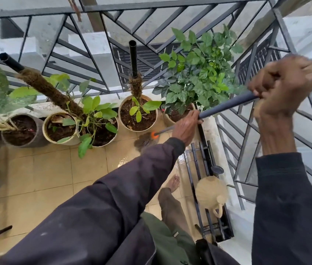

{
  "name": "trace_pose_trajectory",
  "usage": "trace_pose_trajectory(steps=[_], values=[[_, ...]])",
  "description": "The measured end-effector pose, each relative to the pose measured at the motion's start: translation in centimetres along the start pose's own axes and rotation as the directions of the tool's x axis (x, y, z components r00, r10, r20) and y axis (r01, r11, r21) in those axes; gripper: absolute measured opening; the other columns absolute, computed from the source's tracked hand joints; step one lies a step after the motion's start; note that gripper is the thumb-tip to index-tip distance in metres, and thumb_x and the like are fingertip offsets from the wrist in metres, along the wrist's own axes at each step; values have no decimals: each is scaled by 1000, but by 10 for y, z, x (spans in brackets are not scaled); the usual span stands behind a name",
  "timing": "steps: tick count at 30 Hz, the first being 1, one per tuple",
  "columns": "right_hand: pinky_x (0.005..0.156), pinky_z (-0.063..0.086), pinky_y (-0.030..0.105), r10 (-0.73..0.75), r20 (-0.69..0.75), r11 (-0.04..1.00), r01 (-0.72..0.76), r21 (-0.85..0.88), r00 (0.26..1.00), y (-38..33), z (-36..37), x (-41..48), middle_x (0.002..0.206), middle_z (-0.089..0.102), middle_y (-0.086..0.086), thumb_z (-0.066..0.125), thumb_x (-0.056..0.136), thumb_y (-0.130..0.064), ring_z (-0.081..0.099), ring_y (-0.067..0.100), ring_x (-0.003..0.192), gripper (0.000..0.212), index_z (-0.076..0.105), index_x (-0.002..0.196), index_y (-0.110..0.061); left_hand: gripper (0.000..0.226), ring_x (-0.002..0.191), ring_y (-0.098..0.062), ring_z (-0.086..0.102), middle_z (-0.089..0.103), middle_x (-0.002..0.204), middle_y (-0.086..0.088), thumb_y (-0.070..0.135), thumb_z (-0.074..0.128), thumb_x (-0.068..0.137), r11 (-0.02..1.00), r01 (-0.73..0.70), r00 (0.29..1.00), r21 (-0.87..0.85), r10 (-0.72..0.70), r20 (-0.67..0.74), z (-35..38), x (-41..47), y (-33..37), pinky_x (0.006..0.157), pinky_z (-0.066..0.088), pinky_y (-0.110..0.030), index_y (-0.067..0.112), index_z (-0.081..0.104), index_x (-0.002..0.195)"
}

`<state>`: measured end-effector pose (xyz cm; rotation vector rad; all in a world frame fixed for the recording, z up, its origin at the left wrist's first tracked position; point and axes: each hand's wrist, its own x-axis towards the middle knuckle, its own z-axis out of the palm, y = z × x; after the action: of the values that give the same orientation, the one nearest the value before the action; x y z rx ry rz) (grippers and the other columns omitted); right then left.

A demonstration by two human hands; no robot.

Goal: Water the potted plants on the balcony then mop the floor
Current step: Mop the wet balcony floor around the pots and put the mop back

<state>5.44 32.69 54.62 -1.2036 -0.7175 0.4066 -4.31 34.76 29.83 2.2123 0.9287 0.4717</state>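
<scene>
Now the floor is being mopped. The mop handle (227,107) is held by 2 hands: the left hand (184,127) low down and the right hand (285,87) up high, with fingers curled tight round it. The mop head (145,141) is pressed on the tiles (36,169), just beside the nearest pot (121,116). Short, slow strokes are best here, so no pot gets bumped. The watering can (209,190) is parked on the right, well out of the way.
</scene>
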Motion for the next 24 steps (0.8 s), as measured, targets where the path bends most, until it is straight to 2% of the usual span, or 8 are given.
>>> trace_pose_trajectory(steps=[3, 7, 12, 16, 24], values=[[45, 26, 29, -15, -88, 995, 7, -99, 996, 16, -3, 4, 39, 28, -3, 49, 74, 8, 27, 23, 34, 42, 49, 46, -23, 24, 81, -28, 65, 61, 105, -14, -6, 44, 102, 1000, 25, 999, -10, -25, 34, 9, 38, -2, 81, 60, -40, 1, 54, 122], [47, 29, 26, 54, -246, 979, -100, -180, 968, 45, -11, -14, 36, 28, -1, 52, 71, 2, 31, 19, 33, 33, 44, 44, -15, 21, 89, -33, 65, 61, 111, -17, 0, 51, 103, 997, 72, 977, 18, -74, 198, 18, 57, -27, 84, 58, -48, 2, 52, 123], [46, 30, 27, 42, -271, 974, -99, -202, 962, 40, -13, -13, 36, 28, -2, 54, 71, 0, 31, 20, 31, 35, 40, 43, -16, 12, 89, -37, 65, 62, 111, -18, 8, 49, 105, 996, 87, 977, -14, -82, 197, 19, 49, -19, 81, 56, -52, 3, 53, 116], [47, 31, 26, 32, -256, 972, -90, -218, 966, 33, -8, -18, 35, 28, -2, 54, 70, 0, 32, 21, 31, 32, 42, 44, -15, 19, 91, -36, 64, 63, 111, -18, -2, 47, 103, 995, 94, 978, 43, -100, 181, 10, 38, -14, 79, 53, -48, 5, 53, 119], [47, 26, 25, 78, -244, 981, -118, -155, 967, 22, 3, -43, 35, 25, -1, 51, 68, 1, 28, 22, 31, 35, 41, 41, -19, 23, 79, -36, 64, 62, 100, -16, -8, 42, 100, 987, 136, 975, 88, -149, 164, 0, -20, -6, 70, 55, -47, 4, 50, 117]])
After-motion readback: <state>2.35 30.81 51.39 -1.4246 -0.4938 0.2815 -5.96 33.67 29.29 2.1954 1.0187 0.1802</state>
